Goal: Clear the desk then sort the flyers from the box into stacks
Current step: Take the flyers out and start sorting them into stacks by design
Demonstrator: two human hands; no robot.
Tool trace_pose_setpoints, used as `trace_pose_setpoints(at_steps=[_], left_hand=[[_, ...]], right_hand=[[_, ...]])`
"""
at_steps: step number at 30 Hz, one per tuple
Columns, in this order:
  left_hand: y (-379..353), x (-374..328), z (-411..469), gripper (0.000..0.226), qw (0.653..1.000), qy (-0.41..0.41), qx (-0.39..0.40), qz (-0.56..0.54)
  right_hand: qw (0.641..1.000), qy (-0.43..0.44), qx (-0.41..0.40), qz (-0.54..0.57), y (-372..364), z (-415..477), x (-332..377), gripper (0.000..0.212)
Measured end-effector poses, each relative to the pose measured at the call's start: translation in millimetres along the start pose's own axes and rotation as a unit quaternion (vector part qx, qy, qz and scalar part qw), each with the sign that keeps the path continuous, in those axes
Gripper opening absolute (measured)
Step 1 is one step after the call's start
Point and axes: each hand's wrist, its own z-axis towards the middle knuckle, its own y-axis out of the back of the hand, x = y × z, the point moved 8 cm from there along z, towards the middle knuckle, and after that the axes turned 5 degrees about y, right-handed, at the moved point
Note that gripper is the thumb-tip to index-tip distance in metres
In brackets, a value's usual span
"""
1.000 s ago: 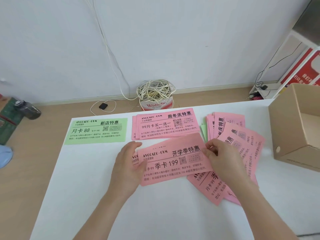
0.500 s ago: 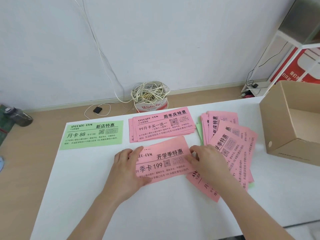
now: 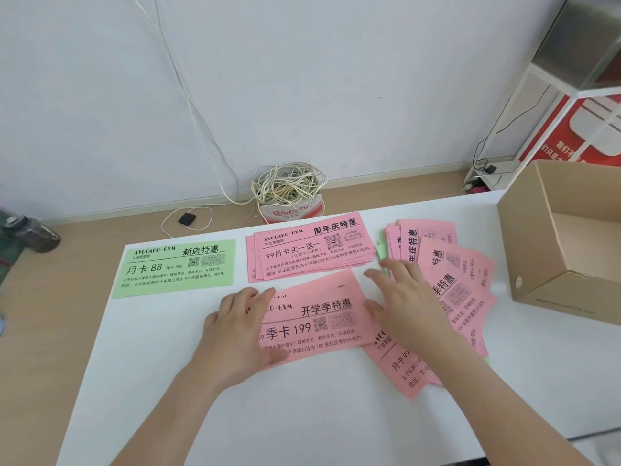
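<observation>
Pink flyer (image 3: 319, 317) lies under flat left hand (image 3: 240, 334), right hand (image 3: 406, 311) spread alongside.

The left hand (image 3: 240, 331) lies palm down, fingers straight and together, thumb held apart. The right hand (image 3: 408, 307) is palm down too, fingers straight and fanned. Bare left forearm (image 3: 168, 418) and right forearm (image 3: 494, 401) angle inward.

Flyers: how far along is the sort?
Done: box looks empty where visible; green flyer and pink stack lie sorted. In hand: left hand presses the 199 flyer flat; right hand is open over the fanned pile. Left: that pile, unsorted.
</observation>
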Motion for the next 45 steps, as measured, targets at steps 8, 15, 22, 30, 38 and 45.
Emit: trace_pose_setpoints(at_steps=[8,15,22,30,38,45], left_hand=[[23,-12,52,0.063,0.994,0.024,-0.085,0.067],[25,-14,67,0.048,0.993,0.026,-0.119,0.006],[-4,-52,8,0.062,0.996,-0.079,-0.037,-0.021],[-31,-57,-10,0.053,0.996,-0.074,-0.006,0.048],[-25,-130,-26,0.068,0.983,-0.185,-0.009,-0.015],[-39,-196,-32,0.086,0.986,-0.162,0.015,0.024]], right_hand=[[0.995,-0.037,0.081,-0.033,-11,73,-2,0.058],[0.999,-0.009,0.015,0.036,3,67,0,0.046],[0.978,-0.072,0.189,0.047,20,-33,-58,0.102],[0.985,-0.138,0.105,0.009,10,-84,-77,0.085],[0.967,-0.246,-0.003,0.065,28,-102,-96,0.088],[0.934,-0.306,-0.016,0.184,27,-119,-134,0.085]])
